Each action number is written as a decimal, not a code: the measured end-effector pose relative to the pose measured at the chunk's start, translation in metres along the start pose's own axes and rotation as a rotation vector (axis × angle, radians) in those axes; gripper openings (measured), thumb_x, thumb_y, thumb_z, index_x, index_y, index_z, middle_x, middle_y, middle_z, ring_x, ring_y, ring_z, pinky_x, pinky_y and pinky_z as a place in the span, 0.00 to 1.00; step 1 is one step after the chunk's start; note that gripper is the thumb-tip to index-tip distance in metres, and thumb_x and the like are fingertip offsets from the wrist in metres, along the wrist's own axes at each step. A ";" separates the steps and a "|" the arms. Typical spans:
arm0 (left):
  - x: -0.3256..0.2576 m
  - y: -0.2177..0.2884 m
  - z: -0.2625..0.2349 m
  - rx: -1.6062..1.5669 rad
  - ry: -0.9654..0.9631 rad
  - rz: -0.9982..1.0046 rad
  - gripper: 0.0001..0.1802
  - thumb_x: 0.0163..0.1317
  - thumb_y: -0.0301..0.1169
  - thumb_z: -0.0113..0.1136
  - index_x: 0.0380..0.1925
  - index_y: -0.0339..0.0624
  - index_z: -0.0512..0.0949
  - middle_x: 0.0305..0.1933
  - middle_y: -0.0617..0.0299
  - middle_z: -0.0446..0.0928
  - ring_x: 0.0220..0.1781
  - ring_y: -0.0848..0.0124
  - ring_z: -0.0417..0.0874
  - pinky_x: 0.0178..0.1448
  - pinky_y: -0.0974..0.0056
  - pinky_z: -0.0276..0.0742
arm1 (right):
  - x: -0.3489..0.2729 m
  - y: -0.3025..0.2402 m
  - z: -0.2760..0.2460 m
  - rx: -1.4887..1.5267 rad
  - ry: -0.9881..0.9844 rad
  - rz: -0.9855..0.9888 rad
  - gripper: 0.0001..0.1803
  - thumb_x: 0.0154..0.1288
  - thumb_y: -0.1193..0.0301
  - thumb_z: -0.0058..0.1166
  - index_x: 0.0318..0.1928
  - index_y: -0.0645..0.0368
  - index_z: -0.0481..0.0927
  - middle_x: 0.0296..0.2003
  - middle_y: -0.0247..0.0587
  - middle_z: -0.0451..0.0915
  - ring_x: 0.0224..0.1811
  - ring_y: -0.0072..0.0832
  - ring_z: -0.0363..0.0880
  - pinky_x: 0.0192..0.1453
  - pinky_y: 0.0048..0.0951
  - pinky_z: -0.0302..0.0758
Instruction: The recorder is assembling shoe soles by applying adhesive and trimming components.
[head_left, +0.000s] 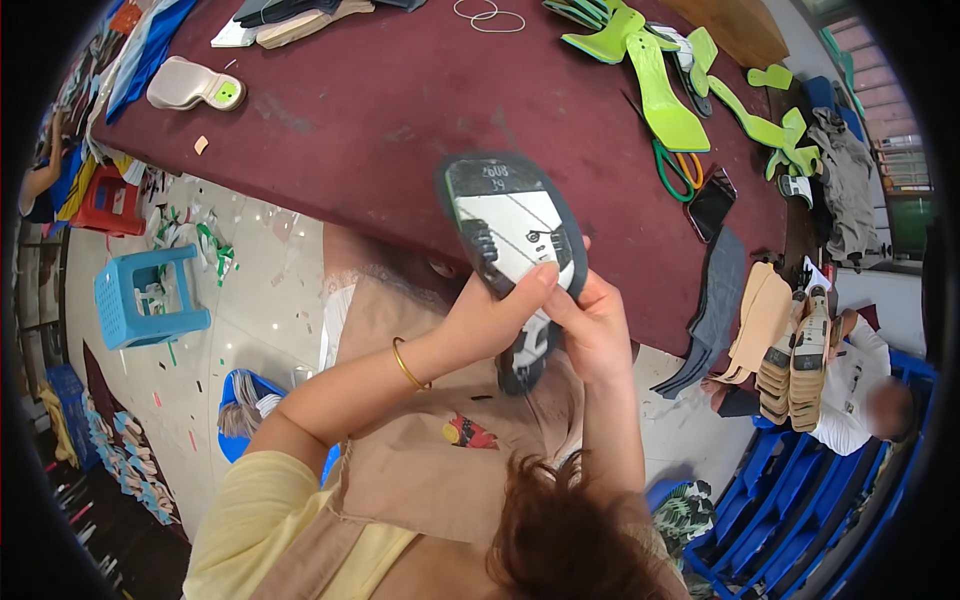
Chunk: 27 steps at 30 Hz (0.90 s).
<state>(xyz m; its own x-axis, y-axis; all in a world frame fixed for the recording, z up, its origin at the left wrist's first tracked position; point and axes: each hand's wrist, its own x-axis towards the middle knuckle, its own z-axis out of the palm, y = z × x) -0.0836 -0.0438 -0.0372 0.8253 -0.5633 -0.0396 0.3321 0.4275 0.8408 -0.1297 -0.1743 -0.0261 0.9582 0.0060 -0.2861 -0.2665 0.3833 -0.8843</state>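
Both my hands hold a shoe insole over the near edge of the table, tilted with its broad toe end pointing away from me. Its face is white with black patches and markings, and a dark grey border runs around it. My left hand grips its left side, with the thumb laid across the middle. On the other side, my right hand has its thumb against the insole and its fingers curled behind the edge. The narrow heel end hangs below my hands, above my beige apron. Fingers behind the insole are partly hidden.
On the maroon table lie lime-green insoles, scissors, a phone and a beige insole. Dark strips overhang the right edge. A blue stool stands left; a person is at right beside blue racks.
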 end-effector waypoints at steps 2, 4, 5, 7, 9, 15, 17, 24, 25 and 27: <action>0.002 -0.002 0.000 0.155 0.050 0.085 0.20 0.68 0.31 0.42 0.57 0.35 0.68 0.59 0.55 0.72 0.63 0.68 0.69 0.66 0.61 0.64 | -0.002 0.007 0.023 -0.215 0.177 -0.092 0.24 0.69 0.69 0.50 0.61 0.67 0.67 0.45 0.40 0.80 0.46 0.25 0.78 0.53 0.26 0.72; 0.005 -0.013 0.000 0.342 0.134 0.325 0.17 0.65 0.27 0.46 0.53 0.35 0.70 0.56 0.59 0.74 0.52 0.75 0.73 0.57 0.67 0.69 | -0.012 0.008 0.039 -0.698 0.284 -0.273 0.27 0.73 0.69 0.39 0.67 0.67 0.55 0.50 0.54 0.77 0.53 0.41 0.77 0.57 0.32 0.71; 0.001 -0.014 0.001 0.325 0.134 0.265 0.18 0.66 0.28 0.42 0.54 0.36 0.71 0.57 0.58 0.73 0.55 0.73 0.71 0.61 0.66 0.66 | -0.013 0.020 0.042 -0.560 0.275 -0.290 0.26 0.73 0.72 0.36 0.68 0.67 0.54 0.60 0.62 0.66 0.63 0.52 0.66 0.63 0.35 0.65; 0.003 -0.016 -0.002 0.191 0.169 0.130 0.19 0.65 0.29 0.44 0.55 0.36 0.71 0.58 0.58 0.73 0.52 0.75 0.72 0.58 0.67 0.68 | -0.020 0.019 0.048 -0.617 0.243 -0.418 0.27 0.73 0.72 0.35 0.68 0.69 0.52 0.67 0.63 0.55 0.69 0.51 0.56 0.68 0.36 0.58; 0.011 -0.002 -0.015 -0.112 0.163 -0.083 0.23 0.63 0.31 0.48 0.58 0.36 0.67 0.59 0.56 0.72 0.51 0.76 0.73 0.56 0.68 0.70 | -0.035 0.022 0.042 -0.751 0.090 -0.364 0.28 0.73 0.71 0.35 0.69 0.70 0.51 0.69 0.63 0.50 0.72 0.50 0.50 0.70 0.37 0.54; 0.012 -0.001 -0.024 -0.305 -0.155 -0.013 0.35 0.58 0.33 0.53 0.66 0.37 0.58 0.68 0.55 0.63 0.64 0.70 0.68 0.65 0.65 0.65 | 0.001 -0.006 -0.008 0.036 0.183 0.038 0.26 0.76 0.54 0.31 0.53 0.64 0.71 0.50 0.43 0.76 0.55 0.29 0.73 0.58 0.32 0.68; 0.011 -0.003 -0.021 -0.178 -0.201 -0.033 0.35 0.58 0.32 0.52 0.66 0.36 0.57 0.67 0.55 0.64 0.66 0.69 0.67 0.66 0.64 0.64 | 0.013 -0.012 0.013 0.192 0.118 0.076 0.27 0.76 0.53 0.32 0.54 0.65 0.70 0.49 0.42 0.76 0.51 0.28 0.74 0.55 0.29 0.69; 0.011 -0.009 -0.020 -0.479 -0.093 -0.061 0.34 0.57 0.35 0.50 0.64 0.33 0.60 0.64 0.46 0.67 0.63 0.65 0.71 0.67 0.63 0.64 | 0.001 0.013 0.035 -0.352 0.083 -0.223 0.26 0.71 0.63 0.46 0.62 0.68 0.61 0.52 0.43 0.71 0.55 0.25 0.67 0.59 0.27 0.65; 0.013 -0.011 -0.024 -0.572 -0.103 -0.103 0.34 0.56 0.36 0.49 0.64 0.33 0.60 0.64 0.45 0.66 0.63 0.64 0.71 0.67 0.62 0.64 | -0.002 0.012 0.037 -0.374 0.052 -0.215 0.28 0.69 0.63 0.50 0.62 0.67 0.60 0.52 0.43 0.71 0.55 0.25 0.67 0.59 0.28 0.65; 0.020 -0.010 -0.027 -0.618 -0.088 -0.078 0.37 0.56 0.41 0.48 0.64 0.32 0.59 0.59 0.43 0.71 0.63 0.55 0.71 0.71 0.57 0.60 | -0.005 0.016 0.025 -0.503 -0.023 -0.212 0.24 0.65 0.61 0.55 0.52 0.66 0.67 0.48 0.46 0.72 0.45 0.32 0.74 0.50 0.33 0.71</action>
<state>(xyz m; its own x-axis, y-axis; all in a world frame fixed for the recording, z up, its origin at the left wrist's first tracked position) -0.0585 -0.0406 -0.0610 0.7558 -0.6545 -0.0216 0.6144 0.6974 0.3690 -0.1361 -0.1449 -0.0299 0.9968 -0.0006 -0.0795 -0.0790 -0.1110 -0.9907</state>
